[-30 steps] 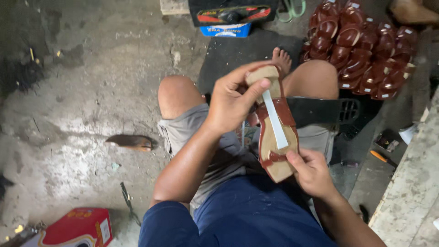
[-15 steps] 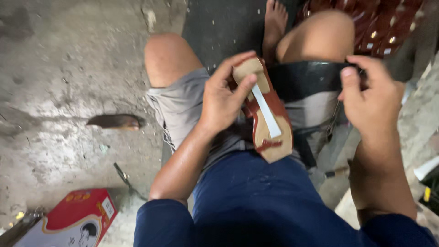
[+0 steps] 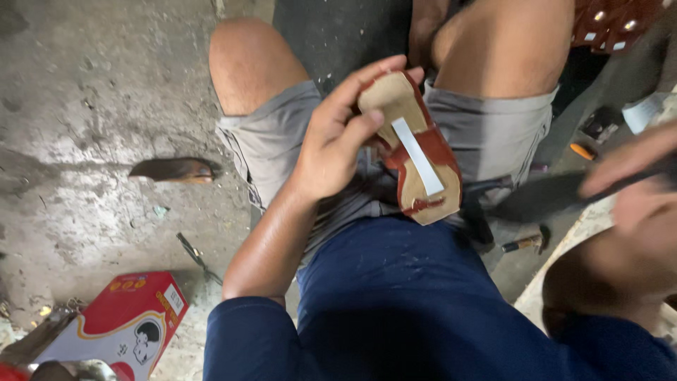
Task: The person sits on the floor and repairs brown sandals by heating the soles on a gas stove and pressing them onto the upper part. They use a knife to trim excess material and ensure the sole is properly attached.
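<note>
Held above the lap: a sole, tan on its face, red-brown at the edges, with a white strip running down its length. Clasped at the upper, narrower end by the left hand, grip closed, fingers curled over the top edge and thumb pressed on the tan face beside the strip. Tilted, lower end pointing down toward the blue shirt and the grey shorts.

Right hand well off to the side, blurred, wrapped about something dark; what it is, and how tight the grip, cannot tell.

Probably light, judging by the easy one-handed hold. Thin and flat, so likely to flex along its length but hold its outline. Tan face looks matte and rough, not slippery; red rim looks ragged and uneven, perhaps coated or torn, best not pinched hard. Strip looks merely laid or stuck on, so likely to lift or shift under a rubbing thumb. Safest hold: across the width at the narrow end or by the two long edges, pads on bare tan, clear of strip and rim. Not fragile; a drop should do little harm.

On the concrete floor to the left: a dark sole-shaped piece, a red box. Near the right knee, a small hammer and a stack of red-brown pieces at the top corner.
</note>
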